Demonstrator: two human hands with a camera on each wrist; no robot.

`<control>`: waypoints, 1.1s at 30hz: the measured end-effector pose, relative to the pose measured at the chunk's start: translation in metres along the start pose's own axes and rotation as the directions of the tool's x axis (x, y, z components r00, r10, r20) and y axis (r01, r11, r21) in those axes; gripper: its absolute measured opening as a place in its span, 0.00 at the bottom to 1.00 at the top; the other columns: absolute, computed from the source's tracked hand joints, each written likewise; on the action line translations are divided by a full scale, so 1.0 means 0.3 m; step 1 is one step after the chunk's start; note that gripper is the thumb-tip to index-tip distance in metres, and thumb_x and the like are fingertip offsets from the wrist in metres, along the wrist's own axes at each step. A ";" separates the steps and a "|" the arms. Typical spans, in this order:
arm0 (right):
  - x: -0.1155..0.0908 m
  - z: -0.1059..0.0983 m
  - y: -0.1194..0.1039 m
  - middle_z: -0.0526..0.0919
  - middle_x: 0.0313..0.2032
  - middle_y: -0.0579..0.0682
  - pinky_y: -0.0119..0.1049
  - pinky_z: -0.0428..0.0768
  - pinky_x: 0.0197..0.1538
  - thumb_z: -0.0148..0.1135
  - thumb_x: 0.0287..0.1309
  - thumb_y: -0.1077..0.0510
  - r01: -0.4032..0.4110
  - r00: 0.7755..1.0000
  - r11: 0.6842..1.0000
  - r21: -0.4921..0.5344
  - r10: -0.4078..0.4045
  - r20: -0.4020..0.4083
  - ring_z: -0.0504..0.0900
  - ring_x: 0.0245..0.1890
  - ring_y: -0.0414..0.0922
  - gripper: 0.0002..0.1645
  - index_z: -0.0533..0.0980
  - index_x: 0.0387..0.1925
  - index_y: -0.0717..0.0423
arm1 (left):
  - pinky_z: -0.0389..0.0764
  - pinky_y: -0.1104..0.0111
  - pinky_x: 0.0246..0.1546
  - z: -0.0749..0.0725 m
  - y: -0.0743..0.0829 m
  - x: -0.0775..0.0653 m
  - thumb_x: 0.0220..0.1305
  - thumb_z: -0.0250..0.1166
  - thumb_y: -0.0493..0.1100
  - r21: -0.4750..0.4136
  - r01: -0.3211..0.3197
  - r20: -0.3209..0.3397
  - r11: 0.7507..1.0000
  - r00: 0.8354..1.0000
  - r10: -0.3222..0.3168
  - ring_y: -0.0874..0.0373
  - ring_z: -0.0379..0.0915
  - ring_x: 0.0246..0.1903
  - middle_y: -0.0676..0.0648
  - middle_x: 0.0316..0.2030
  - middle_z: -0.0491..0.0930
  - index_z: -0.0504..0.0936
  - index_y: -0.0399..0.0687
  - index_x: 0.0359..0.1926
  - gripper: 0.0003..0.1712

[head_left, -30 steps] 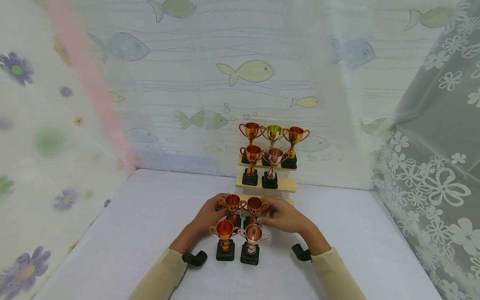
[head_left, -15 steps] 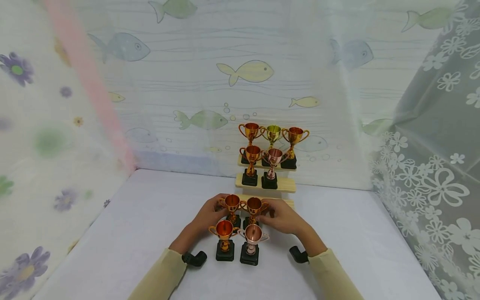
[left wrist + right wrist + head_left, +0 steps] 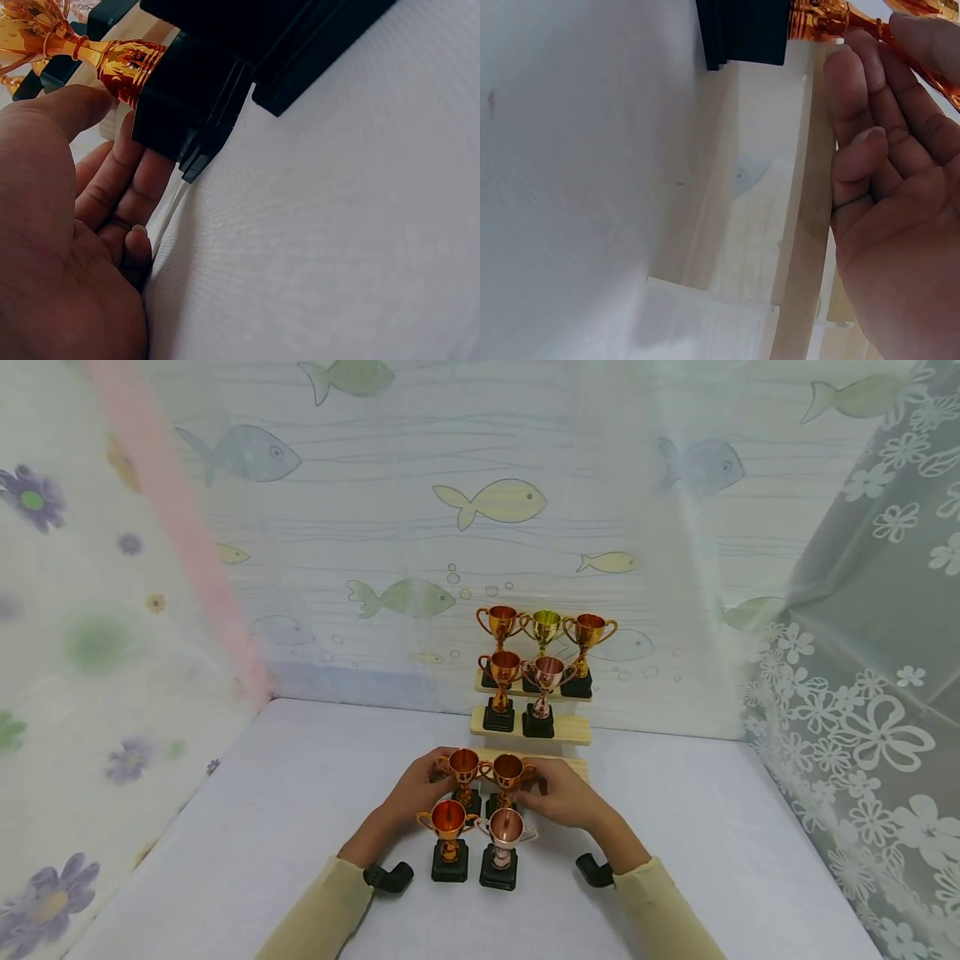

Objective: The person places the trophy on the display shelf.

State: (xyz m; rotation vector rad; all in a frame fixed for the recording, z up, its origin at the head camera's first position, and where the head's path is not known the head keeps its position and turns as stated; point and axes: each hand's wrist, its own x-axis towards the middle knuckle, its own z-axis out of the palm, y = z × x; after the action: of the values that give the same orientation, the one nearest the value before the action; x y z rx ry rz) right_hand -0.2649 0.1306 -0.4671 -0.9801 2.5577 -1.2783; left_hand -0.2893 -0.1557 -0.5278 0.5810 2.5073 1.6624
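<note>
In the head view, two copper-orange trophies with black bases stand side by side before a wooden rack. My left hand [image 3: 416,789] grips the left trophy [image 3: 464,765]; in the left wrist view, its thumb lies at the stem [image 3: 131,71] and its fingers reach behind the black base [image 3: 187,97]. Around the right trophy [image 3: 508,772], my right hand [image 3: 566,793] holds the stem and handle area, thumb and fingers on opposite sides in the right wrist view. Closer to me are an orange trophy [image 3: 448,820] and a rose-pink trophy [image 3: 506,829], both upright and untouched.
Behind the hands rises a stepped wooden rack [image 3: 573,729]. Its middle step bears an orange trophy [image 3: 499,677] and a pink one [image 3: 548,681]; three more stand on top. A fish-patterned curtain hangs behind the white table [image 3: 315,760].
My right wrist has shifted slightly left and toward me. The left hand and the trophies look almost unmoved.
</note>
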 end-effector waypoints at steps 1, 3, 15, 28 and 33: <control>0.001 0.002 0.000 0.83 0.46 0.38 0.37 0.80 0.47 0.67 0.63 0.58 0.002 1.000 1.000 0.001 -0.002 -0.004 0.80 0.41 0.39 0.18 0.78 0.55 0.48 | 0.78 0.58 0.50 0.001 0.010 -0.003 0.69 0.62 0.38 0.000 -0.002 -0.002 1.000 1.000 0.002 0.56 0.80 0.46 0.49 0.50 0.83 0.74 0.53 0.65 0.24; 0.002 0.004 -0.004 0.84 0.45 0.39 0.36 0.79 0.45 0.68 0.63 0.58 0.000 1.000 1.000 0.010 0.001 -0.013 0.79 0.39 0.39 0.18 0.79 0.54 0.49 | 0.78 0.59 0.49 -0.003 0.030 -0.008 0.69 0.62 0.37 0.004 -0.008 0.006 1.000 1.000 0.008 0.56 0.80 0.45 0.48 0.49 0.83 0.74 0.51 0.64 0.24; 0.008 0.030 -0.021 0.85 0.41 0.39 0.38 0.80 0.44 0.70 0.59 0.57 -0.030 0.998 0.999 -0.030 0.028 -0.055 0.80 0.38 0.38 0.15 0.82 0.49 0.48 | 0.79 0.59 0.47 0.002 -0.007 0.000 0.70 0.63 0.39 0.017 -0.040 -0.003 0.999 0.999 0.040 0.57 0.80 0.44 0.50 0.49 0.83 0.75 0.55 0.63 0.22; 0.008 0.028 -0.018 0.84 0.38 0.38 0.41 0.79 0.41 0.71 0.58 0.58 -0.049 0.997 0.998 -0.030 0.047 -0.061 0.78 0.35 0.39 0.15 0.82 0.47 0.47 | 0.78 0.61 0.47 0.001 -0.013 0.006 0.70 0.61 0.36 0.026 -0.048 0.005 0.998 0.999 0.048 0.58 0.80 0.42 0.49 0.48 0.83 0.75 0.53 0.64 0.23; 0.011 0.029 -0.017 0.84 0.41 0.37 0.43 0.80 0.48 0.72 0.57 0.59 -0.067 0.996 0.997 -0.027 0.066 -0.065 0.80 0.39 0.38 0.18 0.81 0.50 0.46 | 0.79 0.63 0.45 -0.001 -0.015 0.011 0.70 0.60 0.35 -0.007 -0.036 0.022 0.999 0.999 0.036 0.56 0.81 0.42 0.46 0.49 0.83 0.74 0.47 0.64 0.23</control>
State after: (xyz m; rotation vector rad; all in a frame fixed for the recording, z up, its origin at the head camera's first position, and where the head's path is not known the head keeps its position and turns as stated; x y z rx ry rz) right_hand -0.2618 0.1205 -0.4681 -0.8650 2.6401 -1.2781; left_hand -0.2935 -0.1563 -0.5312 0.6441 2.4898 1.6653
